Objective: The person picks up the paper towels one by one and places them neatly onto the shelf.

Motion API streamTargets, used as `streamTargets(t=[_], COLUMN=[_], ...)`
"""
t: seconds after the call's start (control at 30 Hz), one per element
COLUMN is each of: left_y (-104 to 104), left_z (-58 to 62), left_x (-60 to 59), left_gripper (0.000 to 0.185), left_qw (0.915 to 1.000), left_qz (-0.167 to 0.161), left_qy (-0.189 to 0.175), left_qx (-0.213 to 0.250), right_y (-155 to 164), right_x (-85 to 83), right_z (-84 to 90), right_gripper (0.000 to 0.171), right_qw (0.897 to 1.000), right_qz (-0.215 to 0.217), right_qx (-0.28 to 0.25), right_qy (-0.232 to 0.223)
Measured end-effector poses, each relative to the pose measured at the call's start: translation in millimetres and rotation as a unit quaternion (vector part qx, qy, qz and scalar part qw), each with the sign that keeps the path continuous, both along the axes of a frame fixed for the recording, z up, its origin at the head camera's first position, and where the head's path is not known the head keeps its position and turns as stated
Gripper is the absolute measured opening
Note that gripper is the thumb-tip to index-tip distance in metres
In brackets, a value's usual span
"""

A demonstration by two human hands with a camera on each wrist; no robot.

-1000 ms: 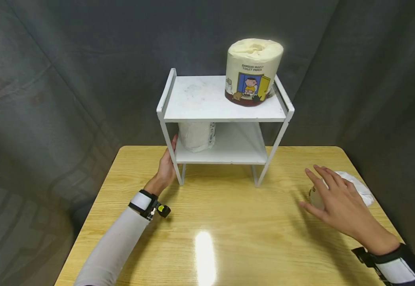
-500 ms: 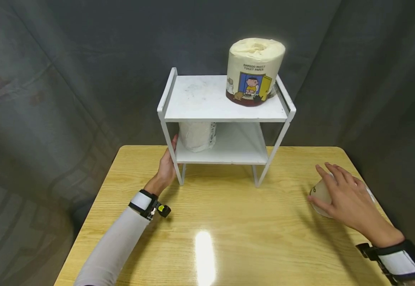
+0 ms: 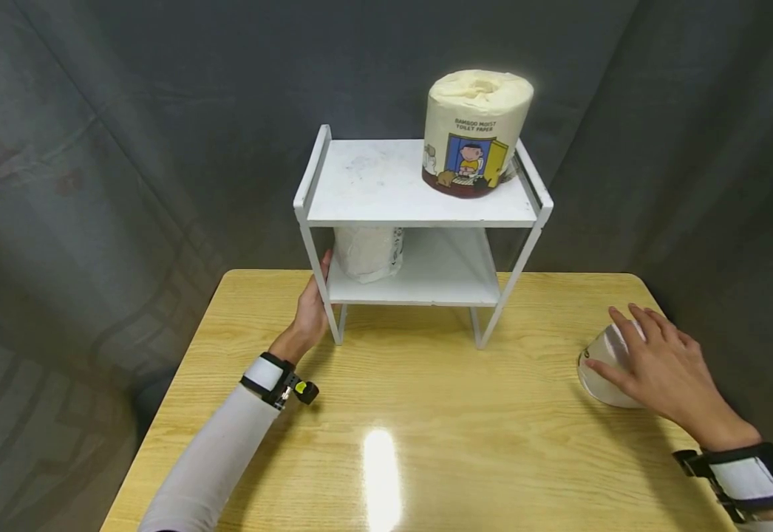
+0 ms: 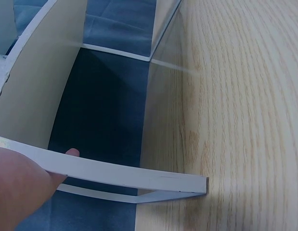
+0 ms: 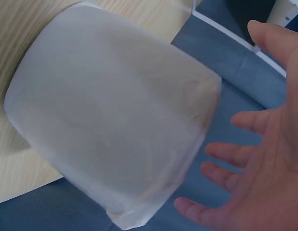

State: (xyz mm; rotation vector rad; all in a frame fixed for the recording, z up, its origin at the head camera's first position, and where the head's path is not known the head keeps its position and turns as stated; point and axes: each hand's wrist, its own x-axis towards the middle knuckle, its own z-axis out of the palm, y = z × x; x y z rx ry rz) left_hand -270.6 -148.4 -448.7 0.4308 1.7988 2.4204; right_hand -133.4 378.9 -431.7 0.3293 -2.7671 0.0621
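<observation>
A white two-tier shelf (image 3: 360, 185) stands at the back of the wooden table (image 3: 426, 414). My left hand (image 3: 308, 314) grips its front left leg (image 4: 120, 173), the palm (image 4: 19, 187) against the bar and one fingertip showing behind it. A white-wrapped paper roll (image 3: 602, 366) lies on its side at the table's right edge. My right hand (image 3: 659, 362) rests on top of it with the fingers spread and nearly straight. The right wrist view shows the roll (image 5: 115, 125) close up, with the open fingers (image 5: 264, 159) beside it.
A cream toilet paper roll (image 3: 476, 133) with a cartoon wrapper stands on the right of the top shelf. A white-wrapped roll (image 3: 366, 251) sits at the left of the lower shelf. Dark grey curtains surround the table.
My right hand has moved right and back, settling onto the white-wrapped roll on the table. The left hand and the shelf have not moved.
</observation>
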Motion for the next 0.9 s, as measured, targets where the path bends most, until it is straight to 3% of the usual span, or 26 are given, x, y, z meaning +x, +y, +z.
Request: streamTargets(t=[0.27, 0.9], left_y=[-0.1, 1.4], left_z=[-0.3, 2.3], left_x=[0.3, 1.8], left_gripper=[0.07, 0.069], left_qw=[1.0, 1.0], left_qz=[-0.003, -0.003], left_qy=[0.004, -0.004], left_qx=[-0.006, -0.003], right_y=[7.0, 26.6], right_x=[-2.3, -14.7], right_z=[-8.8, -24.0], right_gripper=[0.096, 0.102], right_qw=[0.999, 0.995], right_qz=[-0.029, -0.049], right_qx=[-0.022, -0.035], right_qy=[-0.029, -0.078])
